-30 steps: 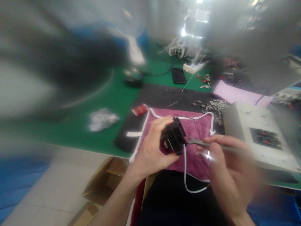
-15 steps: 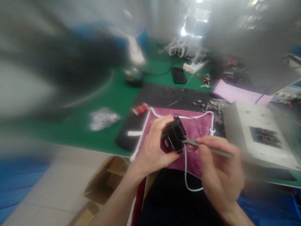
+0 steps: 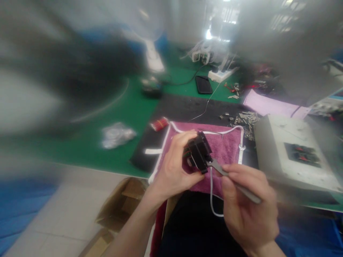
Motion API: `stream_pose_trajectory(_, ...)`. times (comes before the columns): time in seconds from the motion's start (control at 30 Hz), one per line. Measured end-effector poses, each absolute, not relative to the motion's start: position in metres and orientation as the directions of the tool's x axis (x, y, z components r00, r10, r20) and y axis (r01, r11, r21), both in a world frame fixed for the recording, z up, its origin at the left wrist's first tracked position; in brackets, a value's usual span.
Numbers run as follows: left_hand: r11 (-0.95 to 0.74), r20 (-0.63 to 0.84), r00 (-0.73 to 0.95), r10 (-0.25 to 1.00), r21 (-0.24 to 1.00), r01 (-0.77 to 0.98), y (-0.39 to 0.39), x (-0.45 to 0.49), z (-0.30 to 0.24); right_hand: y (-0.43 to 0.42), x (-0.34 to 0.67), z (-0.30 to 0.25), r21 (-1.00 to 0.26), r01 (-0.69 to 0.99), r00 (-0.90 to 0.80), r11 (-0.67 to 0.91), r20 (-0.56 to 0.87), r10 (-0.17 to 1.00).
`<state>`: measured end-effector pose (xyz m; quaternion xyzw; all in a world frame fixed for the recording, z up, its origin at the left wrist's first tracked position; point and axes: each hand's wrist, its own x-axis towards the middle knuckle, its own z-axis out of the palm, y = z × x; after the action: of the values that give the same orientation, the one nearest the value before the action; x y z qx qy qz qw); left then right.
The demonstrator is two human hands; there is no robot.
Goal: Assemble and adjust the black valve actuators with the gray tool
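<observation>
My left hand (image 3: 175,167) is closed round a small black boxy part (image 3: 197,154) and holds it up over a magenta towel (image 3: 227,148) with white piping. My right hand (image 3: 248,207) pinches a flat grey metal tool (image 3: 235,182). The tool's forked tip touches the lower right corner of the black part. A white cord (image 3: 211,198) hangs from the part toward my lap.
The towel lies on a black mat (image 3: 187,110) on a green table (image 3: 125,117). Several small metal pieces (image 3: 241,119) sit beyond it, a white device (image 3: 294,153) stands to the right, and a phone (image 3: 203,85) lies farther back. A crumpled plastic bag (image 3: 116,134) lies left; a cardboard box (image 3: 120,203) is below.
My right hand has moved left and down, turning the grey tool from level to slanted, its tip now against the black part. The left hand has kept still.
</observation>
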<state>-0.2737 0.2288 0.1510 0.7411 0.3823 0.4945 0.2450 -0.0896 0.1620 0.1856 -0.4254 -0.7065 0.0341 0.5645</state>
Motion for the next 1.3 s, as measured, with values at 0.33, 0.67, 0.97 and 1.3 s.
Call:
stream_pose_trajectory(0.33,-0.594,0.556,0.212,0.803,0.728,0.342,0.229,-0.275,0.152,0.169,-0.091,0.183,-0.733,0.393,0.124,0.555,0.64,0.758)
stream_pose_trajectory(0.67,-0.56,0.523,0.199,0.829,0.766,0.316,0.228,-0.273,0.148,0.179,-0.077,0.178,-0.955,-0.201,0.343,0.218,0.139,0.929)
stream_pose_trajectory(0.97,-0.55,0.513,0.199,0.835,0.786,0.283,0.229,-0.276,0.143,0.157,-0.09,0.183,-0.55,0.527,-0.074,0.648,0.73,0.68)
stream_pose_trajectory(1.3,-0.554,0.514,0.207,0.832,0.766,0.326,0.228,-0.273,0.147,0.175,-0.086,0.182,-0.957,0.002,0.243,0.292,0.283,0.928)
